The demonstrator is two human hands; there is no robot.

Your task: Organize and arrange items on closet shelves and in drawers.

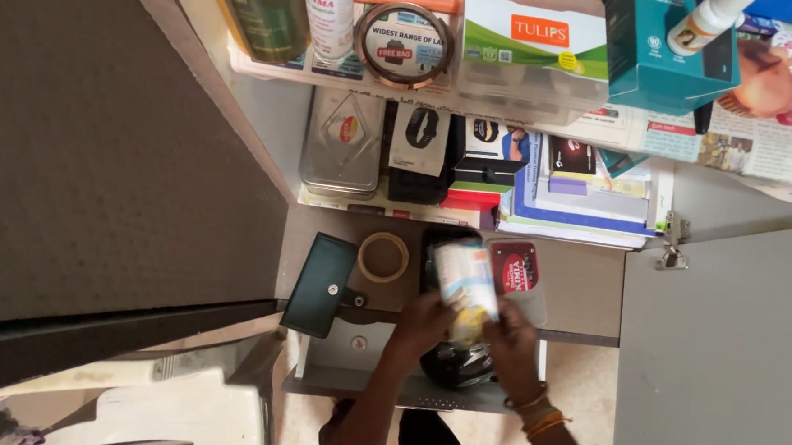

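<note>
I look down into an open cupboard w/ two shelves. The dark door [102,135] is the biggest thing, swung open on the left. A grey door [723,357] sits on the right.

Top shelf [268,70] is packed: a teal box [662,51], a clear tub [531,58], a green bottle [263,8], a tape roll [403,44]. Below them sit a paper stack [587,201] and a metal tin [342,143].

On the low shelf [591,287] there is a dark green wallet [320,284], half off the front edge. Just beside it lies a small tape ring [383,257]. A red-label card [515,269] lies near the packet.

Both my hands are on the packet [465,285], a pale blurry pack, at the shelf front, over a shiny black bag [456,366]. Left hand [422,323] has its grip closed on the packet's lower left. Right hand [507,337] pinches the lower right side. Bangles on that wrist.

What could go wrong, I think:
- Packet is blurry, so prob moving fast. It could slip and drop to the floor.
- My left arm is near the wallet. A bump could knock it off, bc it hangs over the edge.
- The top shelf is v full. A knock could tip the bottle down.
</note>
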